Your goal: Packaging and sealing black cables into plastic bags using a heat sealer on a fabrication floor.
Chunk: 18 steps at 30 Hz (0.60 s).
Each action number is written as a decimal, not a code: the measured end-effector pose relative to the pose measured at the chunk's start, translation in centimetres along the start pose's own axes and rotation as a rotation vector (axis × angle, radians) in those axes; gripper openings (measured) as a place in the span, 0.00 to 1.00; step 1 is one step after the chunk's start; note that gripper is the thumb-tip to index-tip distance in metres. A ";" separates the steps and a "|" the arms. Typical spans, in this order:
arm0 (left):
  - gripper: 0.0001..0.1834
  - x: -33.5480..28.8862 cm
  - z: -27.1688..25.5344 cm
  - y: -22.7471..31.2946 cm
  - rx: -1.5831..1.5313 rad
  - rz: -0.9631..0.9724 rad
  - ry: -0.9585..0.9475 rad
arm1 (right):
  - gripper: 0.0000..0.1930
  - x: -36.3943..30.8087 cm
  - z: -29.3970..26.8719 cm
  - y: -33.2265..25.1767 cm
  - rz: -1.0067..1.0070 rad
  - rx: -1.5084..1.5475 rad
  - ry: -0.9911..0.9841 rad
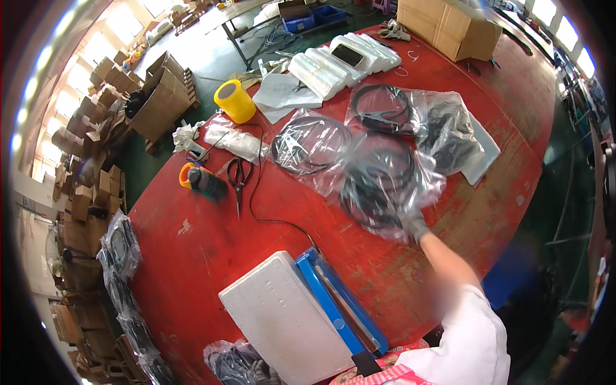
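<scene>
My right hand, in a grey glove, reaches far forward over the table. It is closed on the near edge of a clear plastic bag with a coiled black cable; the bag is partly smeared by motion. Just beyond lie more bagged cables: one with metal clamps to the left, another coil behind. At the lower edge my left hand, also gloved and partly cut off, is closed on another bagged black cable, beside a white foam block.
A blue bag sealer lies along the foam block, its cord running across the red table. Scissors, a dark bottle and a yellow tape roll are at left. Plastic rolls and a carton stand behind.
</scene>
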State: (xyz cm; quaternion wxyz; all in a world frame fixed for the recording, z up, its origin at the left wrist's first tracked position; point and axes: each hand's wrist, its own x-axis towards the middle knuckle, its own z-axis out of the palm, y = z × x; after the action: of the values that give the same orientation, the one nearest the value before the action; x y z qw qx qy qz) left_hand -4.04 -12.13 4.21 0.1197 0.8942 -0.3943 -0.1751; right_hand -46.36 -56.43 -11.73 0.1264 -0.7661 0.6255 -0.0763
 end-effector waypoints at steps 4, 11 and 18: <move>0.26 -1.7 1.6 -1.9 -0.079 0.057 -0.018 | 0.32 -11.6 -0.5 4.2 0.128 0.354 -0.136; 0.25 -2.2 3.5 4.0 0.044 0.319 -0.086 | 0.21 -7.3 -14.6 -14.2 0.103 1.144 -0.048; 0.21 -4.2 1.6 3.8 -0.096 0.159 0.006 | 0.13 10.7 4.5 -24.4 1.113 1.737 -0.262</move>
State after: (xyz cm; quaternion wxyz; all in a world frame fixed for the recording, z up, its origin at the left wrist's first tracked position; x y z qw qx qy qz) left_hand -9.85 -11.64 5.05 0.1772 0.8538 -0.4548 -0.1813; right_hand -19.96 -61.92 -9.40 0.7190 -0.0166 0.6016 -0.3476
